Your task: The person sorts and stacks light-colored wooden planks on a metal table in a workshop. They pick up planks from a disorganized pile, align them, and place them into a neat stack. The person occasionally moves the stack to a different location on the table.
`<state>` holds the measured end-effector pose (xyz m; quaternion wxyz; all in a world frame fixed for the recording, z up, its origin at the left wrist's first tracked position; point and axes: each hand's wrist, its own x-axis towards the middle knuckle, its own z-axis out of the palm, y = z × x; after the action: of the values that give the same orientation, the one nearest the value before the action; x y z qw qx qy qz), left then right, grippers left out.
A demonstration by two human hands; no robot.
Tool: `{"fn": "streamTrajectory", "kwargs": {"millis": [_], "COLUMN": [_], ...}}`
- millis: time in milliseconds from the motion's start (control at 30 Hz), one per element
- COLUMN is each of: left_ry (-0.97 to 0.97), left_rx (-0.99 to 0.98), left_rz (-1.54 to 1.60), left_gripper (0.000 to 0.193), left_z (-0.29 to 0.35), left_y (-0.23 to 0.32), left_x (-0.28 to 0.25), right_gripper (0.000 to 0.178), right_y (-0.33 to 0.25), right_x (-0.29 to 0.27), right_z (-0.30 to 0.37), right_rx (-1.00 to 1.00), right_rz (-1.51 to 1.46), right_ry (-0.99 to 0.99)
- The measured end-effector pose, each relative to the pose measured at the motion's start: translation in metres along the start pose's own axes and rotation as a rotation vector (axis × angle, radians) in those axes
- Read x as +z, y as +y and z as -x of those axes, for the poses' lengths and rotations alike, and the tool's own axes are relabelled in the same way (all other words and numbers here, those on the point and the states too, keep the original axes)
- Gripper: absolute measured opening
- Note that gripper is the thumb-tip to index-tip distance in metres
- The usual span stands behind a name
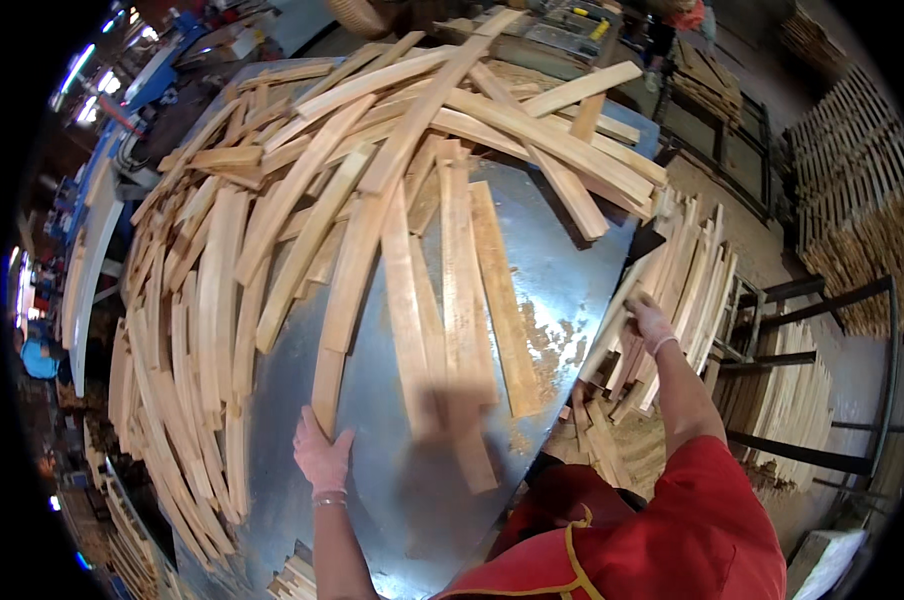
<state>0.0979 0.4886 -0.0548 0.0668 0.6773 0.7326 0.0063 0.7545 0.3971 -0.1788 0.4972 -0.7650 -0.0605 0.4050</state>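
Observation:
My left hand is at the near end of a long wooden strip on the metal tabletop. Its thumb stands apart from the fingers, which touch the strip's end. Over the table's right edge, my right hand reaches to a stack of wooden strips. Its fingers curl over the edge of one pale strip; the fingertips are partly hidden. Between my hands, several loose strips lie lengthwise on the metal, with a shadow across their near ends.
A large heap of crossed strips covers the table's far and left sides. Sawdust lies near its right edge. Beyond the right stack stand a dark metal rack and a tall wood pile. Another person is far left.

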Motion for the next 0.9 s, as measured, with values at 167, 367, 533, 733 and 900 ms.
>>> {"fn": "streamTrajectory", "kwargs": {"millis": [167, 367, 533, 733, 900], "left_ry": [-0.445, -0.752, -0.705, -0.330, -0.283], "left_rx": [-0.047, -0.590, -0.643, -0.993, -0.954], "left_rz": [0.367, 1.489, 1.102, 1.519, 1.831], "left_gripper": [0.071, 0.046, 0.043, 0.045, 0.048], "left_z": [0.048, 0.211, 0.343, 0.455, 0.491], "left_y": [0.046, -0.001, -0.018, -0.019, -0.046], "left_x": [-0.025, 0.003, -0.010, -0.026, -0.061], "right_gripper": [0.064, 0.033, 0.031, 0.083, 0.071], "right_y": [-0.029, -0.023, -0.057, -0.062, -0.042], "right_x": [0.011, 0.026, 0.099, 0.230, 0.236], "right_z": [0.047, 0.140, 0.260, 0.271, 0.306], "right_rx": [-0.059, -0.034, 0.024, -0.730, -0.733], "right_rz": [0.043, 0.014, 0.362, 1.078, 0.708], "right_ry": [0.034, -0.294, -0.753, -0.135, -0.207]}}
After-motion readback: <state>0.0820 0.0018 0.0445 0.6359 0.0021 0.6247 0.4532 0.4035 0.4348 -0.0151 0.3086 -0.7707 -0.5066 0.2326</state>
